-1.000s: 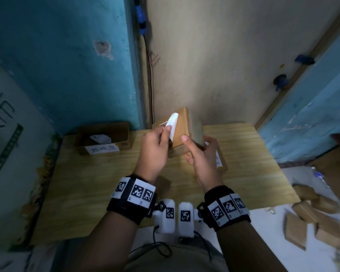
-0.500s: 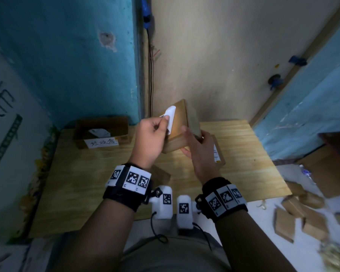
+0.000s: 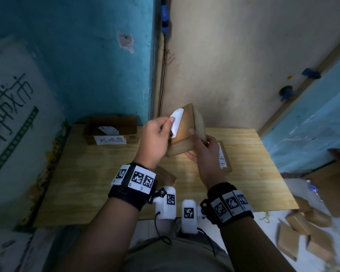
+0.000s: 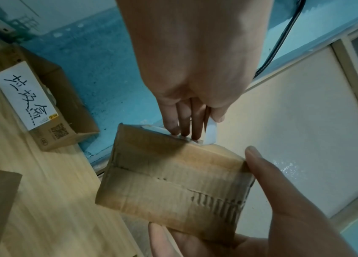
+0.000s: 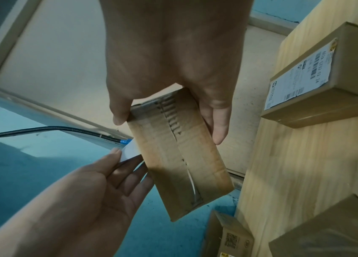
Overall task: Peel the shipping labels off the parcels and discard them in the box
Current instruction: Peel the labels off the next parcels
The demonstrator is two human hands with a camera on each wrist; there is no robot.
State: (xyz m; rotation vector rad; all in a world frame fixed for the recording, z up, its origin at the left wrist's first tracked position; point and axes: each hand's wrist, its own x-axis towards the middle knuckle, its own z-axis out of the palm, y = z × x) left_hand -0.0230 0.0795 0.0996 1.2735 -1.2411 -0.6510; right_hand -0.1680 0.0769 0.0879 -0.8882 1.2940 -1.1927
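My right hand [image 3: 201, 148] grips a small brown cardboard parcel [image 3: 185, 132], held tilted above the wooden table [image 3: 98, 173]. My left hand [image 3: 161, 130] pinches the white shipping label [image 3: 176, 120], which curls half off the parcel's left face, its lower part still stuck. In the left wrist view the label [image 4: 208, 133] bends away under my fingers at the parcel's [image 4: 173, 184] top edge. In the right wrist view thumb and fingers clamp the parcel [image 5: 180, 156]. The open discard box [image 3: 111, 129] sits at the table's back left with a peeled label inside.
Another parcel [image 3: 223, 158] with its label [image 5: 301, 74] on stands on the table behind my right hand. A plain parcel [image 3: 165, 174] lies near my left wrist. Several cardboard parcels [image 3: 302, 236] lie on the floor at right. Walls close the back.
The label has peeled further off the parcel as my left hand pulled it leftward. My right hand still holds the parcel at much the same tilt.
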